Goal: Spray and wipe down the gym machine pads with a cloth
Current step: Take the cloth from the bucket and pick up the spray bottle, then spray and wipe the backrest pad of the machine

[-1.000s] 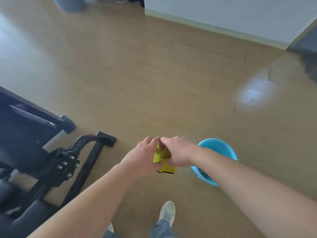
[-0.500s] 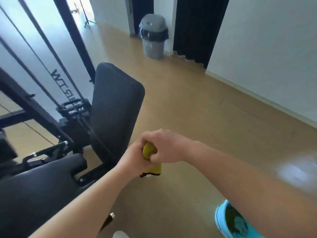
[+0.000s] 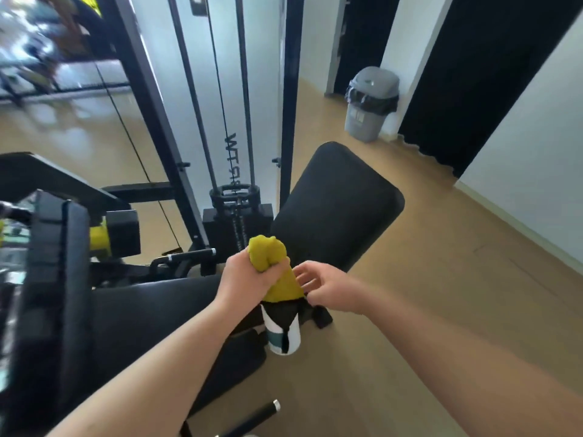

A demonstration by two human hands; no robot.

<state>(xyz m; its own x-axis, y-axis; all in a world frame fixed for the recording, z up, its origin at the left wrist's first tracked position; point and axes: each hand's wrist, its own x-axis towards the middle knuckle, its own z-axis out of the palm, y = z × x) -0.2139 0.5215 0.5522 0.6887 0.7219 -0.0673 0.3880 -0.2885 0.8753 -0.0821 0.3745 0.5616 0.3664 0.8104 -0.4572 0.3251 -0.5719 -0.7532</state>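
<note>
At the centre of the frame, the person's left hand [image 3: 249,275] grips a bunched yellow cloth [image 3: 268,253], fingers curled tight round it so a knob of fabric bulges above the fist and a tail hangs below. Just to its right, the right hand [image 3: 334,287] is loosely spread and holds nothing, its fingertips beside the hanging tail. Half a second earlier both hands were clasped round the cloth; a second earlier they squeezed it above a blue bucket, now out of view. Below the cloth a white bottle [image 3: 282,337] with a dark top shows; whether it stands on the floor cannot be told. Behind the hands rises the black backrest pad [image 3: 340,203], with the seat pad [image 3: 151,310] at lower left. A grey bin [image 3: 372,102] stands at upper right. Wringing seems finished, and wiping the machine's padding looks next.
</note>
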